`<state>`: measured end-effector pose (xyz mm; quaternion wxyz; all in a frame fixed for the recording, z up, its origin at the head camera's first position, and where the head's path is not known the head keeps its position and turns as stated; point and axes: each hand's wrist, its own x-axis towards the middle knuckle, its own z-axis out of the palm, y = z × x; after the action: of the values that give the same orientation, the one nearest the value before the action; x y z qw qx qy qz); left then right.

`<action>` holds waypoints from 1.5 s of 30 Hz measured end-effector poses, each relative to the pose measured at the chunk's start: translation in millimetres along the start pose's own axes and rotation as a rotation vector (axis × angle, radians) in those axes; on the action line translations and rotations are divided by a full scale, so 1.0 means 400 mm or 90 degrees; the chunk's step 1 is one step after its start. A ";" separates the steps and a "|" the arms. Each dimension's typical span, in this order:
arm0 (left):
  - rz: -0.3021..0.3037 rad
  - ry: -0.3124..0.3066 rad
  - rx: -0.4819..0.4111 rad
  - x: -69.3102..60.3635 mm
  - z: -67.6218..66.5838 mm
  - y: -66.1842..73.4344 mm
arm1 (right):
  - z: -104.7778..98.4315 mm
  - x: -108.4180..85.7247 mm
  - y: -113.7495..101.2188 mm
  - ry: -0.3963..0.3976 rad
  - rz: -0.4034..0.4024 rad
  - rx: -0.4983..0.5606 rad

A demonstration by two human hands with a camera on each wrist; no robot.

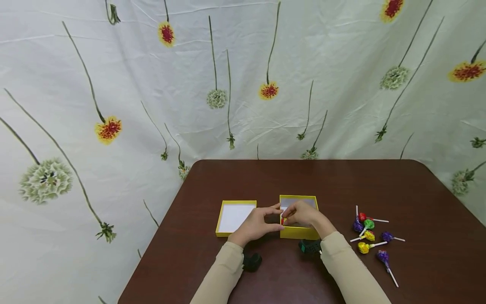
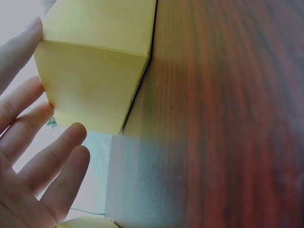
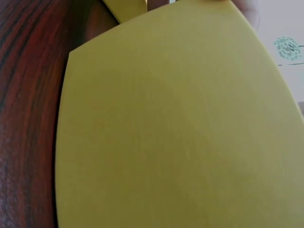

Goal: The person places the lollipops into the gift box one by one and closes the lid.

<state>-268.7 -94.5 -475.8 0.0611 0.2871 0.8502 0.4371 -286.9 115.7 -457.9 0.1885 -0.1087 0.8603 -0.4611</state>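
Shallow lid: yellow rim, white inside, hollow side up, left of the box (image 1: 300, 233) and apart from it; I'd leave it alone.
Left grip (image 1: 257, 223): open, fingers fairly straight, tips touching the box's left side; over my feed it looks like steadying. I'd keep that contact light, so the wall doesn't bow.
Small red-and-yellow piece (image 1: 283, 221): inside the box, by the left wall, at the right fingertips; probably a wrapped candy, mostly hidden.
Right grip (image 1: 305, 214): fingers bent down into the box; I can't tell whether they pinch the piece. I judge the step as settling it there: best set low against the wall, released gently, knuckles lifted clear of the rim.
Lollipops (image 1: 363, 248): seven, loose on the right of the tabletop (image 1: 429, 236), sticks pointing every way; I'd mind the right sleeve (image 1: 351, 268) near them.
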 end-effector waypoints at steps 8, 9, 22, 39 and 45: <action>0.004 0.001 -0.002 -0.002 0.001 0.003 | -0.002 -0.010 -0.009 0.027 0.006 0.015; 0.003 0.000 -0.003 -0.002 0.001 0.003 | -0.003 -0.012 -0.013 0.034 0.011 0.016; -0.016 0.004 -0.004 -0.001 -0.006 -0.005 | -0.040 -0.048 -0.061 0.087 -0.043 0.020; -0.017 0.006 -0.007 -0.002 -0.008 -0.006 | -0.149 -0.163 -0.044 0.100 -0.097 0.041; -0.008 -0.006 -0.017 -0.004 -0.001 -0.004 | -0.206 -0.212 0.009 0.149 -0.070 0.045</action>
<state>-268.4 -96.2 -477.2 0.0716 0.2828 0.8460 0.4464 -245.2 210.3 -400.2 0.0652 -0.0942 0.8525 -0.5101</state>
